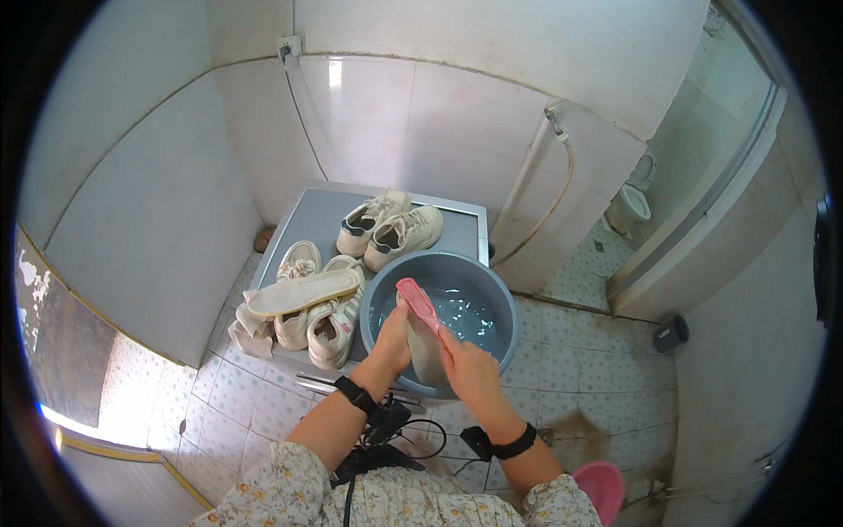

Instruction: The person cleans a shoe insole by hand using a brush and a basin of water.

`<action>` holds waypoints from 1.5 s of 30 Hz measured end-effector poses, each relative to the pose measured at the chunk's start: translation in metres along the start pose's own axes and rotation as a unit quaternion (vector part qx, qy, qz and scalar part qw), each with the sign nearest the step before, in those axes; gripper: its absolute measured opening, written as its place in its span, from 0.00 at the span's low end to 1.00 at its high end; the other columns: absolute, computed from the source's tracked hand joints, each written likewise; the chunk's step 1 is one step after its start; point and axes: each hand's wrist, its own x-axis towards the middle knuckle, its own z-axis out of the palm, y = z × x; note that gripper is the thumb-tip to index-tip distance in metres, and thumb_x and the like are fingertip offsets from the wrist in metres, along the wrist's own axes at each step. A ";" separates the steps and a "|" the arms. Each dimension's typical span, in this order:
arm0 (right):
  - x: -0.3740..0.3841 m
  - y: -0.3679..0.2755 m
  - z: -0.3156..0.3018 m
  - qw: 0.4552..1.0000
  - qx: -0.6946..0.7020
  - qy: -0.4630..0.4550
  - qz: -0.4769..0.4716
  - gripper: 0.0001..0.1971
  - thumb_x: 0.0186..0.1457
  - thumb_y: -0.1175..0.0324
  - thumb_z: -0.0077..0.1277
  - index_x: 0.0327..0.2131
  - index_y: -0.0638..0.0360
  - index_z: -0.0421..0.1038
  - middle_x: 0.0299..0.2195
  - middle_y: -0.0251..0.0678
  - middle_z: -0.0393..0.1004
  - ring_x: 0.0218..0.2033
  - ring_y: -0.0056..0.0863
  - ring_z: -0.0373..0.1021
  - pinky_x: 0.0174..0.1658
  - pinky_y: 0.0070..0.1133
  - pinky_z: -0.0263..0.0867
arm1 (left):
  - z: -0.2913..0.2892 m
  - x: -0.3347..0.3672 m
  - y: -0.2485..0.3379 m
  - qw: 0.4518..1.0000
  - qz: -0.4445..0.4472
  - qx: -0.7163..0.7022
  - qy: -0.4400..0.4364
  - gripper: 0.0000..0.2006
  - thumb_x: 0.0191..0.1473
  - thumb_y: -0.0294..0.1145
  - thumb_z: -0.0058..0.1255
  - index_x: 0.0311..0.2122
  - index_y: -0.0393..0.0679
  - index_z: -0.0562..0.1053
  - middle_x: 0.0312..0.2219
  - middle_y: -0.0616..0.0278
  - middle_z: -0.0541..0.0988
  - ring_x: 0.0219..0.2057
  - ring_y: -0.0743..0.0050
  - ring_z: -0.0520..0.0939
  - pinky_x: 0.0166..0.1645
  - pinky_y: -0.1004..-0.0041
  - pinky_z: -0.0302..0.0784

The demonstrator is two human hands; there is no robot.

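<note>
- The insole [427,360] is over the basin [507,309], between the 2 hands.
- Left hand [392,341]: fingers gripping the insole's left edge.
- Right hand [472,376]: fingers closed round the pink brush [418,303].
- Worktop [306,220]: 4 shoes [409,235] beside the basin.

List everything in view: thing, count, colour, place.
Stand: 1, grey, centre
Basin: 1, grey, stand's front right, water inside
Rear shoes: 2, cream, stand's back
Left shoes: 2, cream, left of basin
Insole: 1, pale, across left shoes
Unclear item: 1, pale, stand's left edge
Brush: 1, pink, over basin
Flat piece, likely an insole: 1, pale, over basin
Hose: 1, yellowish, right of stand
Socket: 1, white, upper left, black cord plugged in
Toilet: 1, white, upper right
Bin: 1, dark, right
Bowl: 1, pink, lower right
Straps: 2, black, wrists
Left hand: 1, bare, gripping flat piece
Right hand: 1, bare, gripping brush
</note>
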 end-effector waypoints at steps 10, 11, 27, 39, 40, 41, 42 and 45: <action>0.022 0.064 0.026 0.980 -0.143 -0.139 0.025 0.15 0.54 0.63 0.47 0.46 0.48 0.69 0.26 0.43 0.73 0.25 0.44 0.72 0.29 0.37 0.67 | 0.021 -0.009 0.011 0.992 0.000 -0.072 0.100 0.19 0.65 0.41 0.28 0.53 0.41 0.63 0.48 0.53 0.71 0.49 0.56 0.72 0.55 0.58 0.68; 0.023 0.069 0.033 0.981 -0.141 -0.134 0.014 0.14 0.54 0.63 0.47 0.45 0.49 0.70 0.27 0.44 0.73 0.25 0.43 0.72 0.28 0.37 0.67 | 0.025 -0.010 0.010 0.992 -0.006 -0.076 0.100 0.20 0.65 0.42 0.29 0.54 0.41 0.63 0.49 0.53 0.70 0.50 0.56 0.72 0.56 0.58 0.67; 0.003 -0.013 0.006 0.998 0.063 0.021 -0.022 0.24 0.53 0.68 0.50 0.55 0.45 0.64 0.25 0.39 0.70 0.24 0.43 0.71 0.27 0.33 0.66 | 0.011 -0.013 0.013 0.997 -0.003 -0.078 0.003 0.24 0.65 0.46 0.23 0.56 0.41 0.61 0.49 0.50 0.70 0.49 0.51 0.72 0.56 0.56 0.67; 0.006 -0.007 0.002 0.998 0.063 0.016 -0.005 0.23 0.54 0.66 0.50 0.55 0.47 0.64 0.23 0.43 0.69 0.22 0.45 0.70 0.25 0.35 0.66 | 0.023 -0.013 0.008 0.997 -0.035 -0.072 -0.012 0.38 0.59 0.64 0.14 0.55 0.38 0.61 0.44 0.42 0.73 0.46 0.45 0.74 0.52 0.50 0.69; -0.001 -0.008 -0.001 0.999 0.052 0.002 -0.013 0.22 0.54 0.66 0.49 0.55 0.47 0.64 0.23 0.43 0.69 0.22 0.45 0.70 0.25 0.35 0.66 | 0.026 -0.015 0.011 0.996 -0.037 -0.078 0.001 0.38 0.59 0.64 0.14 0.55 0.38 0.61 0.44 0.42 0.73 0.46 0.46 0.74 0.52 0.50 0.69; -0.018 -0.008 -0.006 0.999 0.041 -0.012 -0.021 0.22 0.54 0.66 0.49 0.54 0.47 0.64 0.23 0.43 0.70 0.22 0.45 0.70 0.25 0.35 0.66 | 0.027 -0.020 0.014 0.996 -0.046 -0.082 0.004 0.39 0.58 0.65 0.14 0.55 0.39 0.61 0.44 0.43 0.73 0.46 0.46 0.74 0.52 0.50 0.69; -0.033 -0.008 -0.009 0.999 0.029 -0.029 -0.035 0.22 0.54 0.66 0.49 0.54 0.47 0.64 0.23 0.43 0.70 0.22 0.45 0.69 0.25 0.35 0.66 | 0.027 -0.023 0.018 0.996 -0.038 -0.078 0.012 0.39 0.58 0.65 0.15 0.55 0.39 0.61 0.45 0.43 0.72 0.45 0.46 0.74 0.53 0.50 0.69; -0.078 0.010 -0.011 0.997 0.061 -0.048 -0.013 0.21 0.55 0.67 0.49 0.53 0.47 0.65 0.23 0.43 0.70 0.22 0.45 0.69 0.24 0.35 0.65 | 0.029 -0.019 0.013 0.998 -0.028 -0.057 0.013 0.39 0.58 0.65 0.15 0.56 0.39 0.61 0.46 0.44 0.72 0.45 0.46 0.74 0.53 0.51 0.69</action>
